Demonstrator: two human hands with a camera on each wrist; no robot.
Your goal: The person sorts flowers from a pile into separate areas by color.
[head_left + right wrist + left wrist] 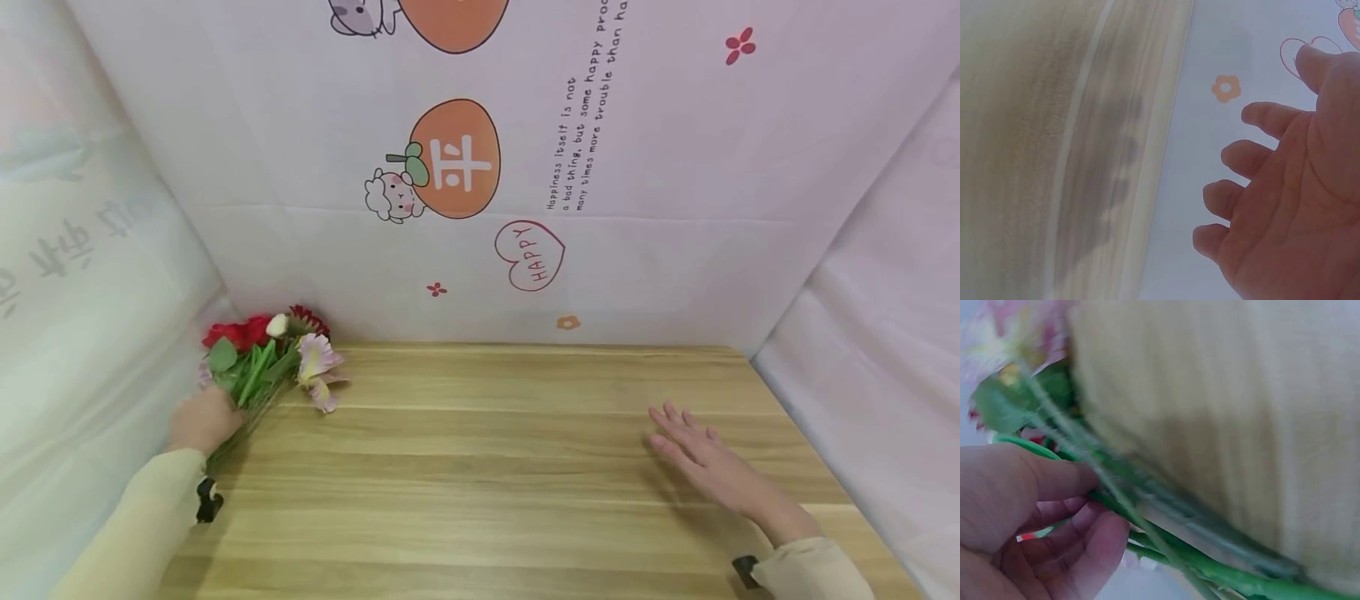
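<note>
At the table's left side my left hand grips the stems of a bunch of flowers. The bunch has red blooms, a white bud, a dark red flower and a pale pink-purple flower. In the left wrist view, thumb and curled fingers of the left hand close around the green stems; the picture is blurred. On the right, my right hand is held over the wooden table, palm down, fingers straight and slightly spread. Nothing is in the right hand.
The wooden table fills the lower middle. Behind it rises a white printed cloth with orange fruit drawings and lettering. White cloth walls stand at the left and right sides. Black straps sit at both wrists.
</note>
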